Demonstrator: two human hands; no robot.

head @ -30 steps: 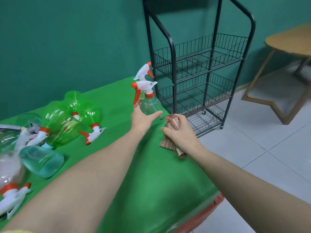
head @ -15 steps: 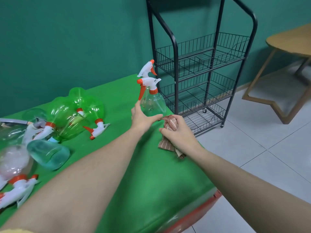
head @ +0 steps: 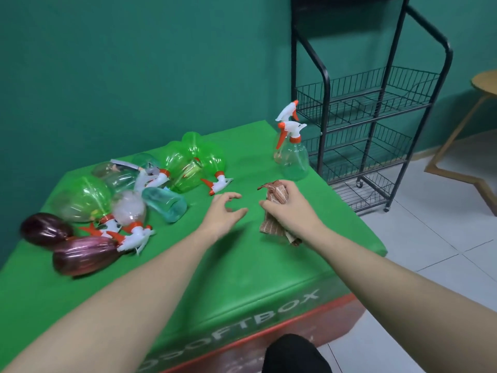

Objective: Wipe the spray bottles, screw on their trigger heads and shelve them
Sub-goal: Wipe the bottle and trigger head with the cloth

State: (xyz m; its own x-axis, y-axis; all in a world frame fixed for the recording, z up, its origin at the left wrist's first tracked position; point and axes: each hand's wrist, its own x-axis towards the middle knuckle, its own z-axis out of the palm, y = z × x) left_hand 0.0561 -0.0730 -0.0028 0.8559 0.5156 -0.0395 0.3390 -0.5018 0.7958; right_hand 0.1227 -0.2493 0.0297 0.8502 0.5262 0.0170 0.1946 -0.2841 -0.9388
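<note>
Released, the clear spray bottle (head: 293,157) stands upright; my left hand (head: 224,215) hovers, fingers loosely apart, right hand (head: 289,204) fingers clamped on the cloth (head: 274,211); rack (head: 368,130) baskets bare.

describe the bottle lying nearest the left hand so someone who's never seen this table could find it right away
Start at the green table, then the pile of bottles on its left half. At the pile's right edge, nearest the left hand, lies a teal bottle; unlike its neighbours, it has no trigger head.
</note>
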